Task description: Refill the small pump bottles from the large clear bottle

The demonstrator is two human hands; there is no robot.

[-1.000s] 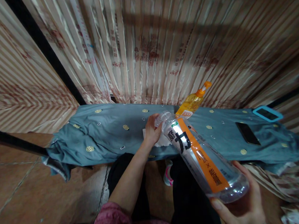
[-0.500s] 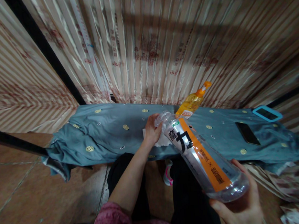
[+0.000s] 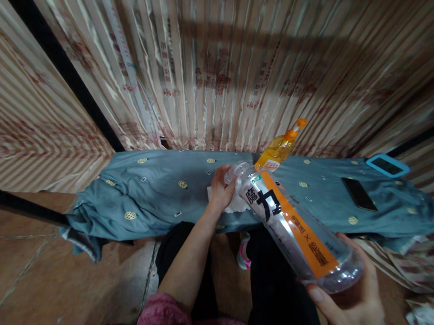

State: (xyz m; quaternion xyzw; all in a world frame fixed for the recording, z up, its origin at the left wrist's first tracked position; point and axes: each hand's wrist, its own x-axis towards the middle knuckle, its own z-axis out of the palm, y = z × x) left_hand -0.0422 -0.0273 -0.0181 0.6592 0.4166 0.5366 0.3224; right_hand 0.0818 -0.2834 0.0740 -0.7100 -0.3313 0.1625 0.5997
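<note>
Bottle (image 3: 293, 226), clear with an orange label, is barely shifting from a moment ago, its label rolling slightly, as the left hand (image 3: 221, 189) is pinching the neck above the blue cloth (image 3: 148, 198) while the right hand (image 3: 350, 299), fingers curled, is cupping its near base.

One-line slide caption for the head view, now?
Right hand holds a clear bottle tilted by its base; left hand at its neck, above a blue cloth.

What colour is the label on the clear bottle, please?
Orange with black characters, on the clear bottle in the right hand; head view.
</note>
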